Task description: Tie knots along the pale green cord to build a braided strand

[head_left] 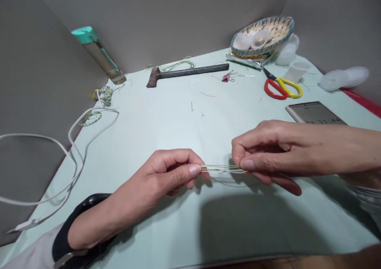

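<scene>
Between my two hands runs a short bundle of thin cords (pixel 222 168), white and pale green, stretched nearly level above the table. My left hand (pixel 178 171) pinches one end between thumb and forefinger. At the other end, my right hand (pixel 264 153) pinches the cords the same way, its lower fingers loosely spread. One thin dark strand sags below the bundle. What lies inside the curled fingers is hidden. A phone (pixel 315 113) showing a clock lies just beyond my right hand.
A hammer (pixel 190 71) lies at the back, near red-and-yellow scissors (pixel 281 87) and a pink binder clip (pixel 228 77). A woven basket (pixel 281 28) holds plastic cups at back right. A bottle (pixel 104 60) stands back left; a white cable (pixel 73 157) loops along the left edge.
</scene>
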`<move>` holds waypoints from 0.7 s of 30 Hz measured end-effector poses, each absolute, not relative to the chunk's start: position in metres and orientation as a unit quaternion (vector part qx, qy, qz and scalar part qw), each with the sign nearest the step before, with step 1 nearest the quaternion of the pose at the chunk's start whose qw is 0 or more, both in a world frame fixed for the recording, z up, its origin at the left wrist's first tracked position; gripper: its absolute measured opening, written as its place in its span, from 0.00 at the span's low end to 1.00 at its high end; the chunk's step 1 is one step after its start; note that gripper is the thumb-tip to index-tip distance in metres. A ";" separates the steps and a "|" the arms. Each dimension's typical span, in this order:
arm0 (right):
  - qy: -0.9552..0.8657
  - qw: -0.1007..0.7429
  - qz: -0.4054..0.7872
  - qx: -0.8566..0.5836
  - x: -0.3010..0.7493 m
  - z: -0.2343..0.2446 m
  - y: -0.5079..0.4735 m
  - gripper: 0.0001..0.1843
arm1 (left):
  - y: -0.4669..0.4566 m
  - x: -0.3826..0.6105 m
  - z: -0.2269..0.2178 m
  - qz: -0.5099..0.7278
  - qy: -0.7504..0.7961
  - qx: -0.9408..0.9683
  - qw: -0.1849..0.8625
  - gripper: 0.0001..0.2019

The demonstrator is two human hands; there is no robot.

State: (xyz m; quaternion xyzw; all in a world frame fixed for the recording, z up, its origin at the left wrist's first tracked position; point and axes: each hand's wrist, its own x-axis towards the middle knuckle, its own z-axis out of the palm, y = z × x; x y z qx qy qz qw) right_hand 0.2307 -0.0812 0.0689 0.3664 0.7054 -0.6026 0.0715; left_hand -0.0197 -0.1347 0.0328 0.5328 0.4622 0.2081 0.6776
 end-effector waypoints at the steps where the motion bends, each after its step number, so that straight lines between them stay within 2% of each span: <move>1: 0.712 0.077 -0.596 0.364 0.230 0.067 -0.080 0.14 | -0.135 -0.019 0.032 0.207 0.464 0.538 0.672 0.11; 8: 0.832 -0.033 -0.476 0.284 0.232 0.051 -0.076 0.14 | -0.137 -0.018 0.030 0.193 0.481 0.537 0.665 0.12; 16: 0.849 -0.054 -0.450 0.272 0.243 0.030 -0.060 0.16 | -0.137 -0.016 0.026 0.180 0.504 0.515 0.670 0.12; 21: 0.856 -0.214 -0.319 0.346 0.231 0.025 -0.067 0.08 | -0.137 -0.015 0.024 0.195 0.508 0.494 0.678 0.11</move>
